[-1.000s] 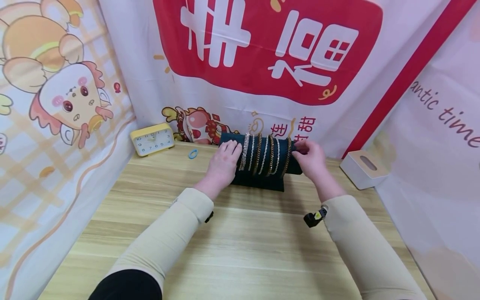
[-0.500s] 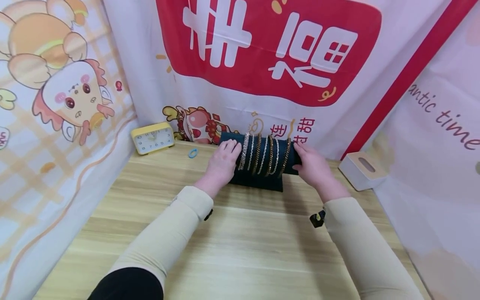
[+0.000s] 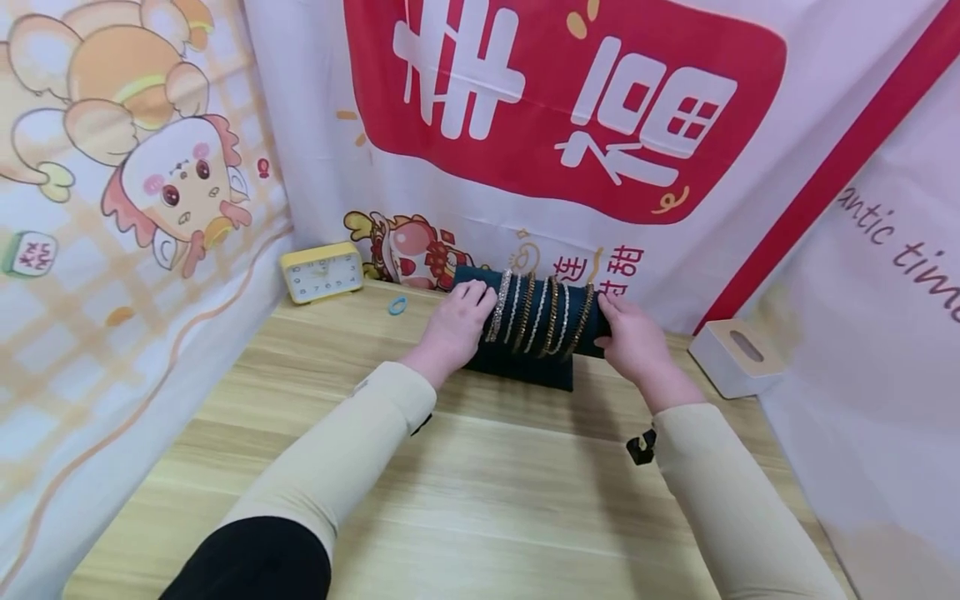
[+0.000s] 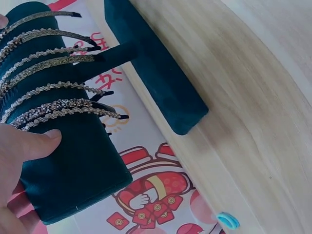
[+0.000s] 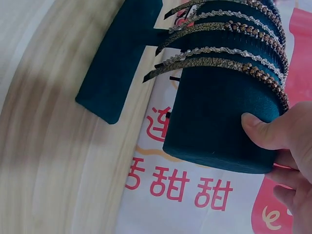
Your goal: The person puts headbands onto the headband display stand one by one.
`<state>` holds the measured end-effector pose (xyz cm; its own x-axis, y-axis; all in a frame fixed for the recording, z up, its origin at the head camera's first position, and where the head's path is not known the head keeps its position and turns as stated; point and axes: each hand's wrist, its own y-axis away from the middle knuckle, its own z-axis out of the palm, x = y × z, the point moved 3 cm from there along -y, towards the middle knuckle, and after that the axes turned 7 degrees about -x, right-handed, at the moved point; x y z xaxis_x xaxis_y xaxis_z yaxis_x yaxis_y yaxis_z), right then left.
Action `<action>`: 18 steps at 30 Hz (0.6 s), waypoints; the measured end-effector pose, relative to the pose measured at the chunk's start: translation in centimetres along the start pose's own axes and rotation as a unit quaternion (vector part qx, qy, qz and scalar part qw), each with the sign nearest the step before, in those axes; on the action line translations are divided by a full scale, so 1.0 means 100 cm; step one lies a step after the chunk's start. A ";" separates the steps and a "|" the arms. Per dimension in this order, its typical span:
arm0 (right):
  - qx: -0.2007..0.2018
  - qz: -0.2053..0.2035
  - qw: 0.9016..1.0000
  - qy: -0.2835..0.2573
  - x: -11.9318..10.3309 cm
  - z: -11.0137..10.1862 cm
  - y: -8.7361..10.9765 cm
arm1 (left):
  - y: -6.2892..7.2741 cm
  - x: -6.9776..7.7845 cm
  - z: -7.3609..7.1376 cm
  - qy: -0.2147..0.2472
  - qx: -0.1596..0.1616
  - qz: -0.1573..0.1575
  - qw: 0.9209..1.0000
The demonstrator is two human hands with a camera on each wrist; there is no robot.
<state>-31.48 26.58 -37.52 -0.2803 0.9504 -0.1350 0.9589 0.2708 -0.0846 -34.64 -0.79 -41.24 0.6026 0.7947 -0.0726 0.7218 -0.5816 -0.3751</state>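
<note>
A dark teal velvet headband stand [image 3: 521, 369] stands at the back of the table, with a horizontal roll on a flat base [image 4: 163, 80]. Several beaded headbands [image 3: 553, 312], some bronze and some silvery, sit side by side over the roll. At the roll's left end, my left hand [image 3: 455, 323] grips it close to the outermost sparkly headband; its thumb [image 4: 48, 141] lies on the velvet. My right hand [image 3: 636, 337] holds the opposite end, thumb [image 5: 258, 127] pressed to the roll and the other fingers partly hidden behind it.
A yellow clock [image 3: 322, 273] stands at the back left, with a small blue ring [image 3: 397, 306] beside it on the wooden table [image 3: 480, 500]. To the right is a white tissue box [image 3: 731, 358] with a wooden lid. Printed cloth [image 3: 300, 125] hangs close behind the stand.
My right hand has gone from fingertips at the stand's upper right end to a fuller grip around that end. The left hand keeps its hold. The head view has turned slightly left.
</note>
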 end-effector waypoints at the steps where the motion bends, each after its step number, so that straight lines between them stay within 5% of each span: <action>1: 0.002 0.001 1.000 0.002 0.001 -0.002 0.001 | -0.002 0.001 0.000 -0.001 0.002 0.002 1.000; 12: 0.005 -0.025 0.999 0.033 0.012 0.007 0.008 | -0.003 0.008 0.000 -0.004 -0.008 0.018 1.000; 15: -0.031 -0.026 0.998 -0.039 0.017 -0.001 0.002 | -0.003 -0.003 -0.008 0.052 -0.034 0.010 0.998; 18: -0.066 0.015 0.990 -0.124 0.028 -0.016 -0.001 | -0.002 -0.021 -0.023 0.118 -0.067 -0.011 0.991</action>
<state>-32.24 29.45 -36.29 -0.2389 0.8956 -0.3754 0.9596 0.2770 0.0503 -35.23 -2.71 -38.89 0.6373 0.7541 0.1586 0.7651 -0.5946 -0.2469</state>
